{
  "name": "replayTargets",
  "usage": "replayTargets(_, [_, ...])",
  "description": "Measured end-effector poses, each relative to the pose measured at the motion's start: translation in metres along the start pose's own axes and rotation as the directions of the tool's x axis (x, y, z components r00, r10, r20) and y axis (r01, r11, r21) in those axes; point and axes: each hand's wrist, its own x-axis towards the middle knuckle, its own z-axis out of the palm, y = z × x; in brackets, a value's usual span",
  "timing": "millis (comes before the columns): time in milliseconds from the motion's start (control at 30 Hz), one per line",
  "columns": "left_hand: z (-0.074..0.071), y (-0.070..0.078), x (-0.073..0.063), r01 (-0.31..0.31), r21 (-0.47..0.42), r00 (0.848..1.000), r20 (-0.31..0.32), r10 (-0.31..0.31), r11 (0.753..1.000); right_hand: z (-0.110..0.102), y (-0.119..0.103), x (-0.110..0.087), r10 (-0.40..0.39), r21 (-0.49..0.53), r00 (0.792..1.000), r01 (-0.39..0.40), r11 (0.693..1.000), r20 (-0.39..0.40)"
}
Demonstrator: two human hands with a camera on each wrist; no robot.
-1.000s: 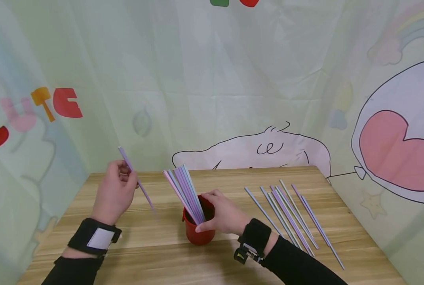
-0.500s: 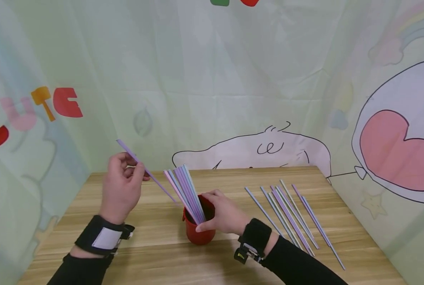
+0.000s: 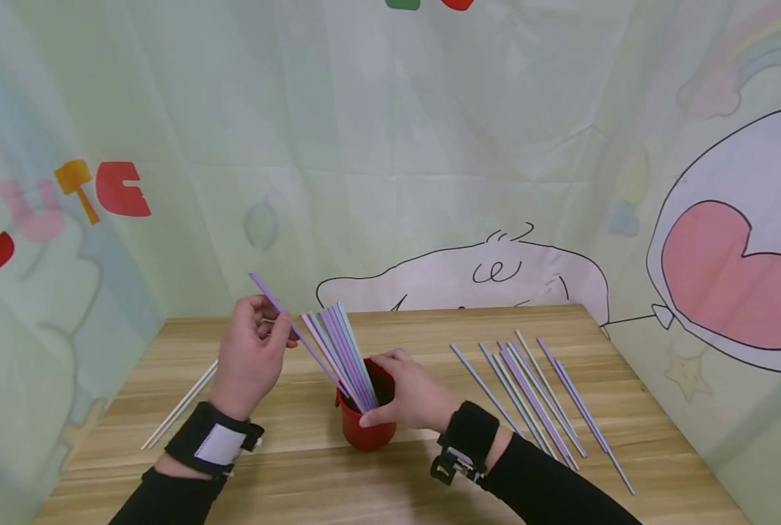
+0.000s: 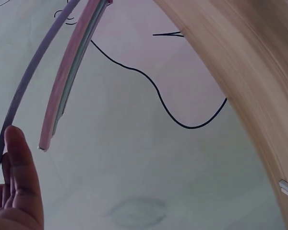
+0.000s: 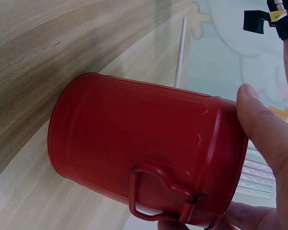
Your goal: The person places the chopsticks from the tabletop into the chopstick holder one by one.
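My left hand (image 3: pixel 252 357) pinches a purple straw (image 3: pixel 265 290) between thumb and fingers. The straw slants down to the right, and its lower end meets the left side of the red bucket's mouth; whether it is inside is hard to tell. My right hand (image 3: pixel 423 394) grips the small red bucket (image 3: pixel 367 432) at its rim from the right. In the right wrist view the bucket's wall (image 5: pixel 120 139) and wire handle (image 5: pixel 156 177) show large. A bundle of pink, blue and purple straws (image 3: pixel 347 350) leans left in the bucket. The left wrist view shows the held straw (image 4: pixel 29 76) beside a pink straw (image 4: pixel 62 91).
Several loose blue, purple and pale straws (image 3: pixel 528 394) lie on the wooden table (image 3: pixel 285 481) to the right. White straws (image 3: pixel 183 405) lie at the left behind the left forearm. A printed cloth (image 3: pixel 390 146) hangs behind the table.
My left hand has moved right toward the bucket, bringing the purple straw's lower end to its mouth. White straws at the left have come into view. The right hand and bucket stay put.
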Motion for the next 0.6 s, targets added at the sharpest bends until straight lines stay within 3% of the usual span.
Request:
replayTargets(267, [0.013, -0.019, -0.005, 0.024, 0.061, 0.996, 0.085, -0.03, 0.998, 0.0, 0.0, 0.0, 0.003, 0.018, 1.0, -0.003, 1.0, 0.002])
replayTargets(600, [0.026, -0.033, -0.014, 0.061, 0.177, 0.98, 0.173, -0.093, 0.982, 0.0, 0.0, 0.0, 0.015, 0.033, 1.0, -0.015, 0.999, 0.005])
